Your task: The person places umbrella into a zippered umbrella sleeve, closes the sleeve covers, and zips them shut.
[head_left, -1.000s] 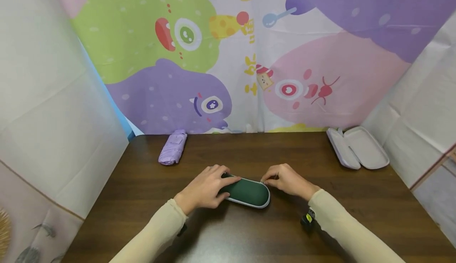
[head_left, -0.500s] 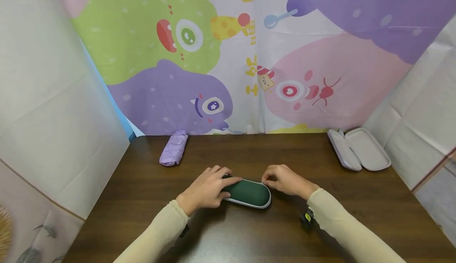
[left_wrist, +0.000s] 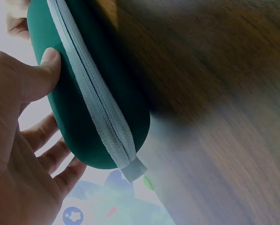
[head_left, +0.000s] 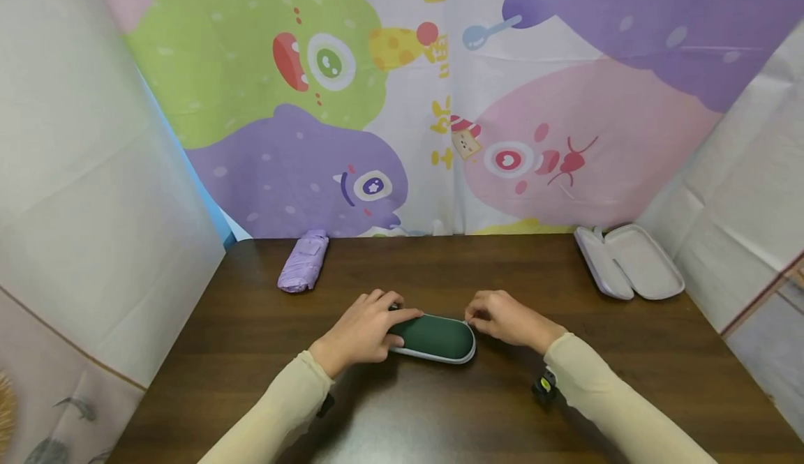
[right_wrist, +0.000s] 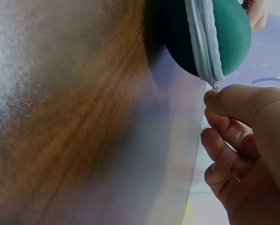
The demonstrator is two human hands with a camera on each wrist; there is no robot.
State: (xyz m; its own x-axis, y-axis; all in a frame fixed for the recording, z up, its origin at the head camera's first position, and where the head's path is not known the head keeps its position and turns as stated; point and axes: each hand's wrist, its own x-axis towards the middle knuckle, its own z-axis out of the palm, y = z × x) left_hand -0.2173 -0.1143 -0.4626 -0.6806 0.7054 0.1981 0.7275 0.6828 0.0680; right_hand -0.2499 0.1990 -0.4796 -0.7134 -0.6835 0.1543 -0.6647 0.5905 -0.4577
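Note:
A dark green oval zip case (head_left: 437,337) with a pale grey zip band lies on the table in the head view. My left hand (head_left: 367,326) grips its left end, thumb on the near side and fingers over the top and far side. The left wrist view shows the thumb pressed against the green shell (left_wrist: 74,112) and a grey fabric tab (left_wrist: 133,169) at the end of the zip. At the case's right end, my right hand (head_left: 505,319) pinches the small metal zip pull (right_wrist: 215,87) between thumb and forefinger. Its other fingers are curled.
A folded purple umbrella (head_left: 303,262) lies at the back left of the brown table (head_left: 402,415). At the back right an empty pale case (head_left: 647,262) lies spread open. A cartoon-printed cloth (head_left: 427,101) hangs behind the table, with white cloth at both sides.
My right hand has shifted slightly to the right with the zip pull, round the far right corner of the green case. My left hand keeps its grip on the other end.

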